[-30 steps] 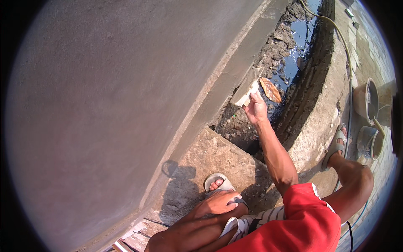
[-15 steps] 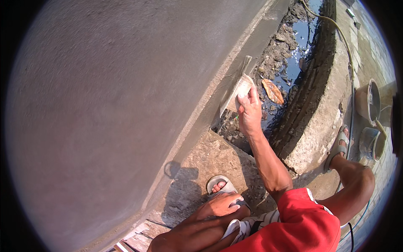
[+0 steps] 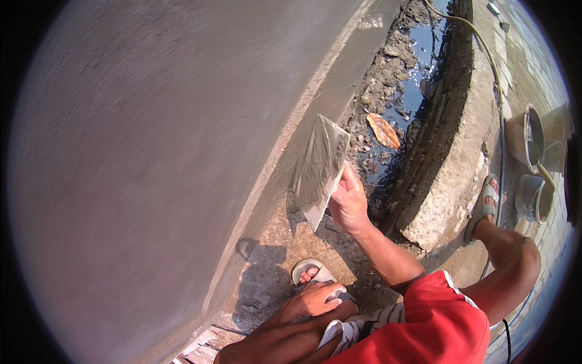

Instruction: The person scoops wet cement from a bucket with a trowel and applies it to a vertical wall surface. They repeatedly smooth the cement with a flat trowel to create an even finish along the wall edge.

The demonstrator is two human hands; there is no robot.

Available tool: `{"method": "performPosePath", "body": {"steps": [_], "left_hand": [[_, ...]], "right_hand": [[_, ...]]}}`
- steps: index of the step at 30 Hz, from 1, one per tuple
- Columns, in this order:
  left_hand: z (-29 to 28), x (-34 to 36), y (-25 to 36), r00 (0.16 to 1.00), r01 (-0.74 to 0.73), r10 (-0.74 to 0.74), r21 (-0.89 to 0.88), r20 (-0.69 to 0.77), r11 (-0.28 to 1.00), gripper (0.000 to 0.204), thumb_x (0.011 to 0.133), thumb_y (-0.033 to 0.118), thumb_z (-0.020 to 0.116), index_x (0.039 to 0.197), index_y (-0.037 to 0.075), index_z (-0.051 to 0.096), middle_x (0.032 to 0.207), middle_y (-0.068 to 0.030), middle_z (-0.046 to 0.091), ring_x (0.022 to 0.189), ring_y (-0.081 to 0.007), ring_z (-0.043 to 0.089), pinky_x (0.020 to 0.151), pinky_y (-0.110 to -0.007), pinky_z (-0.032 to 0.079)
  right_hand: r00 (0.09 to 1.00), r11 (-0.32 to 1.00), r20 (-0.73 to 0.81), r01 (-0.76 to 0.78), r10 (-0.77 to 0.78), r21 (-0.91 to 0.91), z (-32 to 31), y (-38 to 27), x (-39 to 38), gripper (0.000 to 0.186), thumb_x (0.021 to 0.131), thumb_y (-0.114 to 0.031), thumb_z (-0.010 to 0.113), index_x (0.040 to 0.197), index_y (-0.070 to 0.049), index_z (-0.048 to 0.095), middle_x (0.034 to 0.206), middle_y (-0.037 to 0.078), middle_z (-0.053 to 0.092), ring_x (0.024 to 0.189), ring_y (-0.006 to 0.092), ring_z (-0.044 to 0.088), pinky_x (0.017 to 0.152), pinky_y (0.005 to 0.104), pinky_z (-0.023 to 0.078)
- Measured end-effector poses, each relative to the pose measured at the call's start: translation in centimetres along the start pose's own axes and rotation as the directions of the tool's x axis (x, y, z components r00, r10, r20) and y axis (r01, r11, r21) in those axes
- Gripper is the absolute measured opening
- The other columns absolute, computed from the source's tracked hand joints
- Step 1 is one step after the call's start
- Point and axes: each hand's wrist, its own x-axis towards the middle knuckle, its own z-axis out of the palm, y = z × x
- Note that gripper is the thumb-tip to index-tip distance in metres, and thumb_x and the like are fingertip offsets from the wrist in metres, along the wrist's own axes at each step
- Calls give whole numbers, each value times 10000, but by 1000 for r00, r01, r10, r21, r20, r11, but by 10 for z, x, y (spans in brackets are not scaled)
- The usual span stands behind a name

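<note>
In my right hand [image 3: 350,203] is a flat rectangular plastering float [image 3: 332,148], its face smeared with wet grey mortar. The fingers close round its right side; any handle is hidden behind the plate. The float is tilted, with its mortar-covered face turned into view, beside the lower strip of a grey plastered wall [image 3: 163,151]. A pale rough ledge line [image 3: 274,159] runs along that wall above the strip. My left hand [image 3: 319,298] lies loosely on my bent left leg, fingers slightly bent and apart, holding nothing.
Right of the wall runs a ditch with dark water [image 3: 413,91], rubble and a brown dry leaf [image 3: 383,130]. A broken concrete kerb [image 3: 451,176] borders it. Beyond are a hose [image 3: 498,79], a bucket [image 3: 526,138] and a clear container [image 3: 533,200]. My sandalled feet straddle the kerb's end.
My right hand has come down and nearer with the float, turning it so the mortar-covered face shows instead of its edge and back. My left hand stays on my leg.
</note>
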Motion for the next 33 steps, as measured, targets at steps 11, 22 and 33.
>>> {"method": "performPosePath", "body": {"steps": [11, 22, 33], "left_hand": [[3, 3, -4, 1000, -4, 4, 14, 6, 1000, 340, 862, 223, 606, 1134, 27, 552, 796, -169, 618, 715, -335, 615, 684, -420, 460], [-2, 2, 7, 998, 55, -56, 32, 24, 998, 359, 873, 255, 596, 1157, 40, 556, 828, -171, 628, 778, -341, 628, 712, -427, 466], [-2, 3, 2, 997, 47, -49, 34, 61, 998, 369, 878, 254, 580, 1179, 43, 544, 792, -173, 628, 778, -359, 627, 723, -439, 464]], "right_hand": [[904, 997, -428, 47, -13, 68, -167, -9, 118, 376, 968, -169, 485, 1331, -105, 410, 1238, 27, 574, 1101, 208, 583, 908, 438, 497], [943, 979, -317, 36, -99, -199, -157, -3, 131, 409, 945, -183, 516, 1343, -146, 427, 1239, -1, 565, 1063, 180, 589, 832, 454, 513], [958, 947, -141, 214, -252, -237, -20, -33, 94, 608, 909, -102, 579, 1435, 3, 293, 1288, 106, 526, 1165, 142, 515, 995, 292, 409]]}}
